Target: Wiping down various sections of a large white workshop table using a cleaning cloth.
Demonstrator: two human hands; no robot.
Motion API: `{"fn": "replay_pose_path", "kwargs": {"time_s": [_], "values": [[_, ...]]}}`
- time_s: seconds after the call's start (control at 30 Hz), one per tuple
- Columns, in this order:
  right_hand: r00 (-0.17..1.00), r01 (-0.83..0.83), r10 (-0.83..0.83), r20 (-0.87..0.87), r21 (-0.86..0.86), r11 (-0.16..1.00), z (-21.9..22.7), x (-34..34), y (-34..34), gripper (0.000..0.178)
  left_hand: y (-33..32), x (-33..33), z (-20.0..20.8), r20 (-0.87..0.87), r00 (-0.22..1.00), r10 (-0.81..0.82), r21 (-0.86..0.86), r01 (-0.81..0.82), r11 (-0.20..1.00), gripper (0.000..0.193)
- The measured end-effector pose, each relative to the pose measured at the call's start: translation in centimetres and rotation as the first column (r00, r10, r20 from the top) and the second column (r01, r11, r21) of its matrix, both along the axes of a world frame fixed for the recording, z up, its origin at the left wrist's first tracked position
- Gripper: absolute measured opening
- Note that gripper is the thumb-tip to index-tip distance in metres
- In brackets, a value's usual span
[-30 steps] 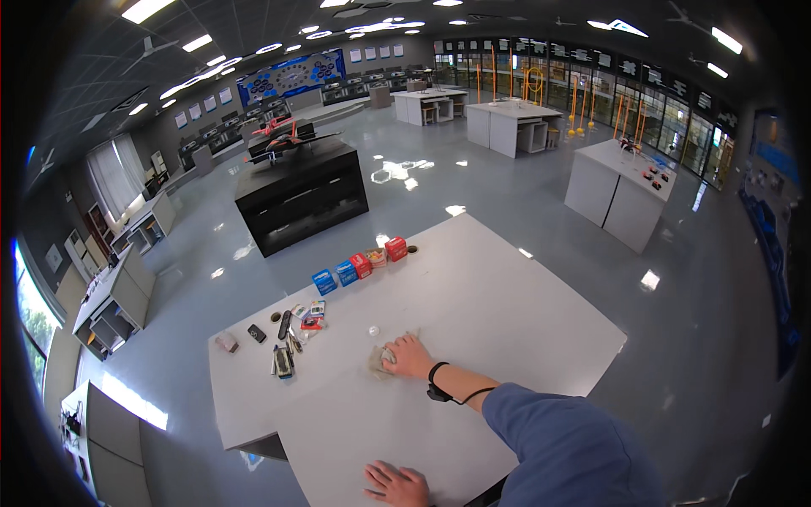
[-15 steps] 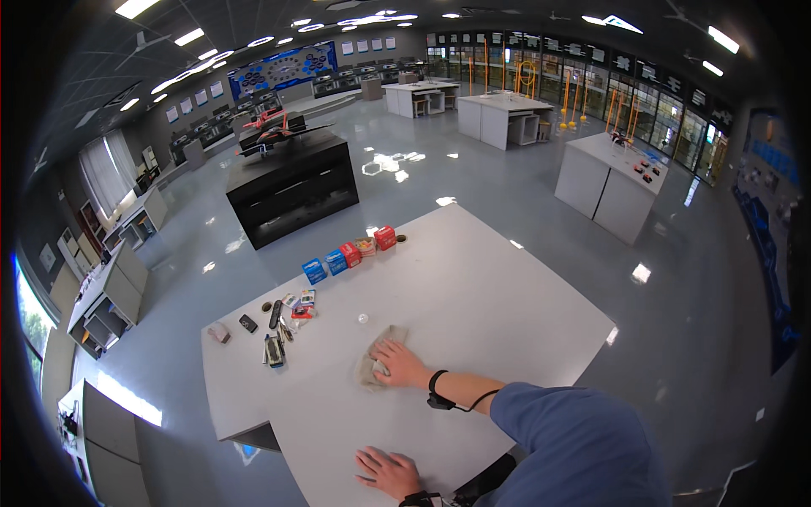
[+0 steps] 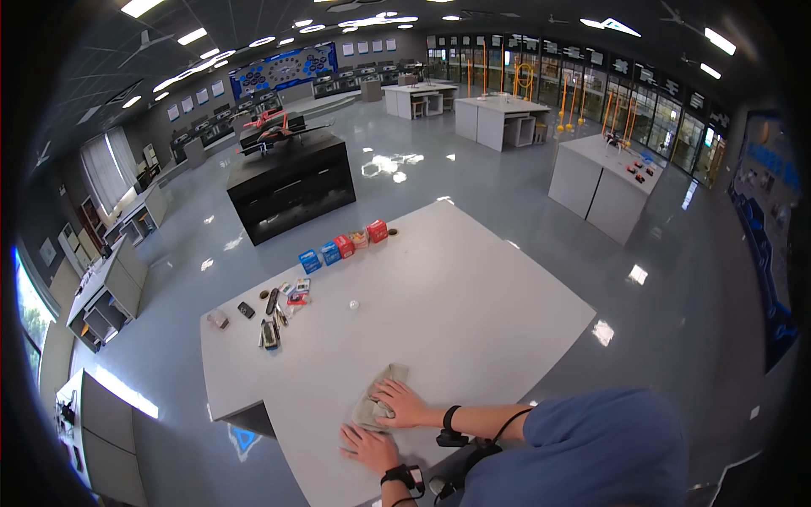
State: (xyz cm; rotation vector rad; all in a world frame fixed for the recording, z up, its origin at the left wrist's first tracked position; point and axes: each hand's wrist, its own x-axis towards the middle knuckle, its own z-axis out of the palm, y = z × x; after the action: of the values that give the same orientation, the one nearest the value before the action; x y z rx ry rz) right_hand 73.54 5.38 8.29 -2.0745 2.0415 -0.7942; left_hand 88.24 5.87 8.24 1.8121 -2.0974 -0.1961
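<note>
A crumpled beige cloth (image 3: pixel 366 414) lies on the white tabletop (image 3: pixel 456 296) near its front side. My right hand (image 3: pixel 404 404) presses down on the cloth and holds it, with the fingers bent over its folds. Just below and to the left, my left hand (image 3: pixel 370 448) rests palm down on the table with its fingers spread. Its fingertips lie close to the cloth's lower edge; whether they touch it is hard to tell. Farther up the table sits a small white round object (image 3: pixel 355 305).
Blue boxes (image 3: pixel 310 261) and red boxes (image 3: pixel 377 230) stand in a row along the far left edge. Nearer left lie small packets (image 3: pixel 297 291), a black handheld object (image 3: pixel 246 310) and several small tools (image 3: pixel 269 335). A black cabinet (image 3: pixel 291 190) stands beyond the table.
My right hand has drawn the cloth down the table toward me. My left hand has shifted up and slightly left, so both hands are now close together.
</note>
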Motion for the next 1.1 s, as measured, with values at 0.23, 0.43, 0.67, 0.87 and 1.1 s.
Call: {"fn": "replay_pose_path", "kwargs": {"time_s": [0.23,0.43,0.67,0.87,1.1], "values": [[0.995,-0.098,0.098,0.0,0.028,0.995,-1.0,2.0,5.1,0.062,-1.2,1.8,-1.9,-0.466,0.885,0.02,-0.076,-0.062,0.995,0.042],[0.308,-0.144,-0.038,0.951,0.086,0.986,-5.2,-0.1,6.1,0.044,1.7,-1.7,0.1,-0.315,0.839,-0.444,-0.259,0.374,0.891,0.041],[0.938,0.249,-0.201,0.282,-0.147,0.957,-1.0,-6.7,8.7,0.04,2.4,-4.2,-0.8,-0.032,0.896,-0.443,-0.118,0.437,0.892,0.049],[0.957,0.259,-0.273,-0.1,-0.135,0.956,0.3,-7.4,9.5,0.041,1.6,-3.2,-0.1,-0.043,0.89,-0.453,-0.085,0.449,0.89,0.054],[0.948,0.294,-0.303,-0.098,-0.094,0.951,0.7,-7.9,9.9,0.04,-1.3,5.6,0.4,0.027,0.971,-0.236,-0.069,0.237,0.969,0.058]]}}
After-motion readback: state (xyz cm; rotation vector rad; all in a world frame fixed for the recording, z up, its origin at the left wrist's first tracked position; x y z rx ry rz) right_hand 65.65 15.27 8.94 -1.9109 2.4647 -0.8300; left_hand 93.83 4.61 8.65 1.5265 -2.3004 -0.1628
